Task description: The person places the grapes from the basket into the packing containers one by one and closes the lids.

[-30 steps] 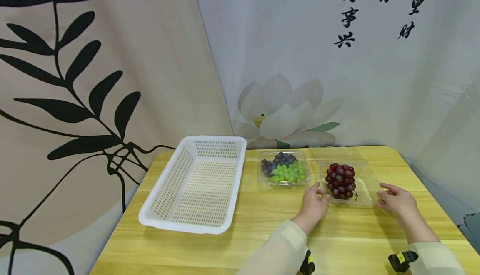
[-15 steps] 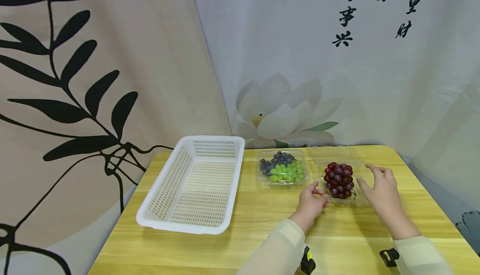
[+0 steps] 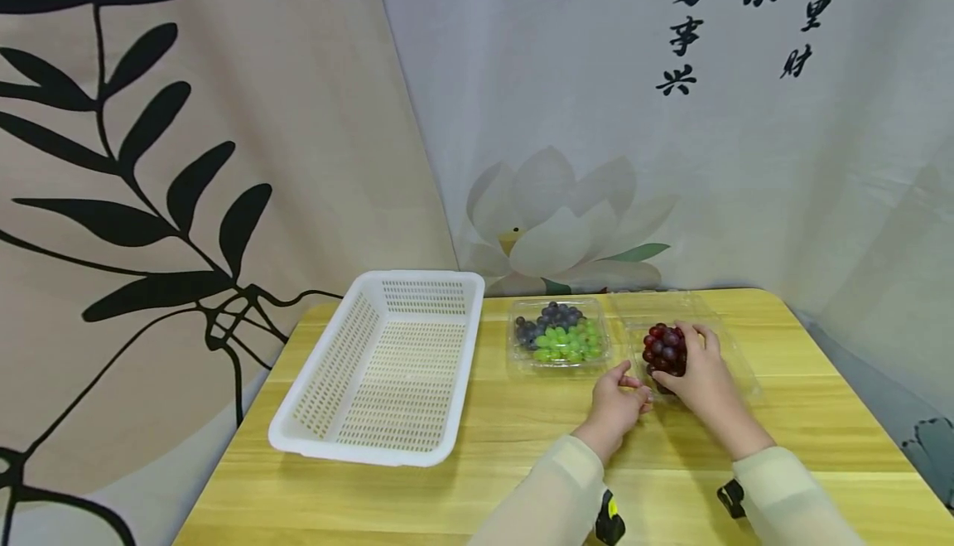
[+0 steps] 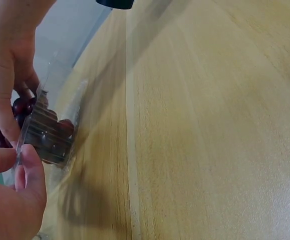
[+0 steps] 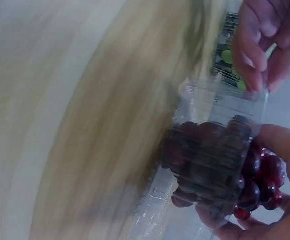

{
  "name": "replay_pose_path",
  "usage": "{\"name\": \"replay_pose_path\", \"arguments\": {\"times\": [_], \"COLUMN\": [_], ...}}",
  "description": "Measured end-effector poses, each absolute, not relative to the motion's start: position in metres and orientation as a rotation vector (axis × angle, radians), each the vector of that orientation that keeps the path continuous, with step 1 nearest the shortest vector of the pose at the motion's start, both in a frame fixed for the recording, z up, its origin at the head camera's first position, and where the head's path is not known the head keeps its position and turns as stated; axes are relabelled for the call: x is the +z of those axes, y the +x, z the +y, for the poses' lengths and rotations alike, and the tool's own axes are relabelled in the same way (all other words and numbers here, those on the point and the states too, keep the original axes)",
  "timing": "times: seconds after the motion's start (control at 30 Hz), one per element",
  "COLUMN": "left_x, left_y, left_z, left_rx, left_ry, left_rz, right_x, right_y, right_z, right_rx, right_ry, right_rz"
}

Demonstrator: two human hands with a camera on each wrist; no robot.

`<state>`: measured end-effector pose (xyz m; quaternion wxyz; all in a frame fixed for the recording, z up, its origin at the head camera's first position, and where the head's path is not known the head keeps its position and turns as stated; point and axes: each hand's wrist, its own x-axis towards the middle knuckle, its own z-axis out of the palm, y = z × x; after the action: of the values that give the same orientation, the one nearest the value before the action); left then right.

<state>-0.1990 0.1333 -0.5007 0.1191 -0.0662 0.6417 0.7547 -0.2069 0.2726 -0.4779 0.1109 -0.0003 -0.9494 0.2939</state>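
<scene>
A bunch of dark red grapes (image 3: 660,350) sits in a clear plastic box (image 3: 738,368), whose lid (image 3: 648,302) is folded back behind it. My right hand (image 3: 706,382) reaches into the box with its fingers and thumb around the grapes, covering their right side. At the front left corner, my left hand (image 3: 615,410) pinches the box's rim between thumb and finger. The left wrist view shows this left hand (image 4: 14,195) on the rim, and the grapes behind the ribbed clear wall (image 4: 49,135). In the right wrist view, the grapes (image 5: 260,177) show above the rim.
Left of the open box stands a clear box (image 3: 522,355) with black grapes (image 3: 555,318) and green grapes (image 3: 570,342). A white perforated basket (image 3: 468,364) stands further left on the wooden table (image 3: 522,426). Printed curtains (image 3: 566,115) hang behind the table.
My right hand has left the box's right edge, moved left over the box and closed around the red grapes. My left hand stays at the box's front left corner.
</scene>
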Motion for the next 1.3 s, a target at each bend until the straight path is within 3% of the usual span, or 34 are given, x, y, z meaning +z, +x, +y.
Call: {"name": "replay_pose_path", "arguments": {"times": [0.4, 0.57, 0.7, 0.93, 1.3], "left_x": [-0.497, -0.496, -0.498, -0.5, -0.503], "left_y": [-0.196, -0.195, -0.195, -0.196, -0.198], "left_z": [0.135, 0.136, 0.137, 0.138, 0.138], "left_rx": [2.225, 2.217, 2.225, 2.24, 2.233], "left_ry": [-0.195, -0.206, -0.22, -0.243, -0.245], "left_rz": [1.897, 1.901, 1.889, 1.88, 1.882], "right_x": [-0.478, -0.475, -0.473, -0.471, -0.47], "right_y": [-0.208, -0.207, -0.207, -0.208, -0.203], "right_z": [0.295, 0.304, 0.31, 0.322, 0.314], "right_rx": [1.163, 1.571, 1.784, 1.29, 0.742], "right_ry": [-0.148, -0.256, -0.164, 0.042, 0.104], "right_rz": [-2.718, -2.652, -2.635, -2.888, -2.903]}}
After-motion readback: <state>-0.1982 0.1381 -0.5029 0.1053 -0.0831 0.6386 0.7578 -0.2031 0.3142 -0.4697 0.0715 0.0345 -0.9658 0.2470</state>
